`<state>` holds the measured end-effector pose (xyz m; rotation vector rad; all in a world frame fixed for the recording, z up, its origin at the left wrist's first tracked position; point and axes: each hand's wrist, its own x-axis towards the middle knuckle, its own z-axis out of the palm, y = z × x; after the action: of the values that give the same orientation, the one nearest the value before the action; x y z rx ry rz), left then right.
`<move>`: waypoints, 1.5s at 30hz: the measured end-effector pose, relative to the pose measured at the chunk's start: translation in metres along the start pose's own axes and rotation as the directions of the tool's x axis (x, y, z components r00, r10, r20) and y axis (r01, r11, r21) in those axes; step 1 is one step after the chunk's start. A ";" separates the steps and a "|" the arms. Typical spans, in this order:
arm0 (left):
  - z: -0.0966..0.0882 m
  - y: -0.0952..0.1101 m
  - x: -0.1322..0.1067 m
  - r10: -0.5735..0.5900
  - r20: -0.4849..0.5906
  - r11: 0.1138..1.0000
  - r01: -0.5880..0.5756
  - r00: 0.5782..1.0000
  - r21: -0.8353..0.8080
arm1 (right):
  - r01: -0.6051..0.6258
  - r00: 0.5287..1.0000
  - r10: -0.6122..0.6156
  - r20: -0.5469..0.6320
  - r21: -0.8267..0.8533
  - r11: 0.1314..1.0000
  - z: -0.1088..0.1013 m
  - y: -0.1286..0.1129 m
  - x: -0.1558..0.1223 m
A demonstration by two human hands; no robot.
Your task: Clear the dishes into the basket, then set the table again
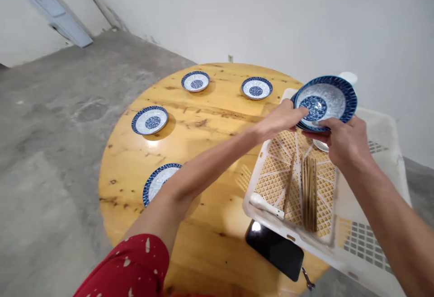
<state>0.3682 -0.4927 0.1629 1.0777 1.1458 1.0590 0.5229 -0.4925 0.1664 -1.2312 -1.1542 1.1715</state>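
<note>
Over the far part of the white plastic basket [249, 188], I hold a small stack of blue-and-white plates [334, 100], tilted toward me. My left hand [283, 118] is closed on the stack's left edge, its thumb on the inner face of the top plate. On the near right rim, my right hand [349, 139] grips with the thumb on top and fingers beneath. Several chopsticks [309, 193] and a white spoon [266, 205] lie in the basket. Part of another white round item [321, 145] shows below the stack.
Matching plates stand around the round wooden table: a left plate [149, 120], a back plate [195, 81], a back-right plate [257, 88] and a near plate [158, 181], partly behind my left arm. A black phone [274, 249] lies by the basket's near edge.
</note>
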 end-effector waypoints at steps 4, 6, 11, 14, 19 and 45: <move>-0.076 0.013 -0.021 -0.026 -0.057 1.000 0.025 0.998 -0.015 | -0.020 0.993 0.021 0.116 -0.007 1.000 0.069 -0.019 -0.016; -0.119 0.010 -0.029 -0.051 -0.131 0.998 0.044 0.990 -0.054 | -0.080 0.985 0.083 0.153 -0.026 0.996 0.109 -0.020 -0.023; -0.211 -0.022 -0.060 -0.126 -0.262 0.988 0.098 0.957 -0.118 | -0.292 0.934 0.303 0.187 -0.087 0.953 0.207 0.015 -0.033; -0.246 -0.050 -0.082 -0.240 -0.310 0.968 0.203 0.920 -0.147 | -0.389 0.895 0.409 0.175 -0.138 0.911 0.254 0.051 -0.042; -0.288 -0.091 -0.098 -0.351 -0.279 0.935 0.318 0.894 -0.158 | -0.497 0.834 0.532 0.150 -0.217 0.840 0.305 0.102 -0.056; -0.355 -0.129 -0.082 -0.262 -0.200 0.947 0.212 0.944 -0.242 | -0.422 0.883 0.463 0.074 -0.306 0.854 0.341 0.135 -0.071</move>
<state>0.0169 -0.5610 0.0164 0.6363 1.2754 1.1060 0.1766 -0.5429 0.0358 -1.7225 -1.2094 1.4946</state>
